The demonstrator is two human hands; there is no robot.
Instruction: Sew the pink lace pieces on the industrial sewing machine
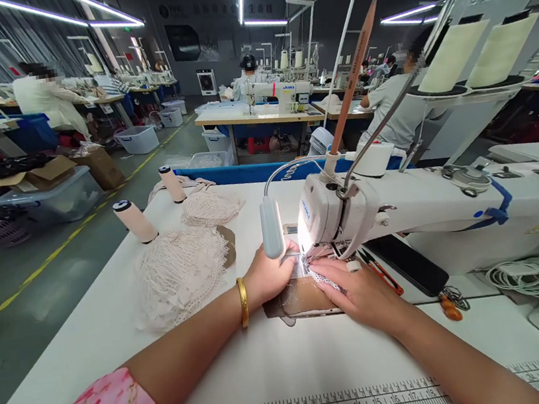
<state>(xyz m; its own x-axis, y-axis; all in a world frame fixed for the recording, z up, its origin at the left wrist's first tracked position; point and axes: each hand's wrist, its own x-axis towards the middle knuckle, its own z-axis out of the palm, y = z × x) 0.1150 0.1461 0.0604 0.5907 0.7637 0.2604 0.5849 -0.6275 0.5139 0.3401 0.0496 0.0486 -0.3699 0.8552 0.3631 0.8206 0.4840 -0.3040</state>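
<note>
**Desk:** What is at the sewing machine, and how many of each?

**Photographer:** One machine, two hands. The left hand lies flat, fingers loosely spread, pressing the brown fabric piece just left of the needle. The right hand lies flat too, fingers extended, pinning a strip of white lace trim against that piece just in front of the needle. Neither hand closes around anything.

**Desk:** Which way does the work point?

**Photographer:** The fabric piece sits on the machine bed, its long axis running left to right across the front of the machine. The lace runs diagonally from the right hand's fingers up toward the presser foot.

**Desk:** What else, counted?

**Photographer:** Left of the machine: two pink thread spools standing upright, and two heaps of pale lace pieces. Behind the machine, two large cream thread cones. One pair of red-handled snips just right of the needle. One coil of white cable at the machine's right end.

**Desk:** Containers?

**Photographer:** Far left of the machine, on the floor: a clear plastic bin, contents unreadable, with an open cardboard box on it.
</note>
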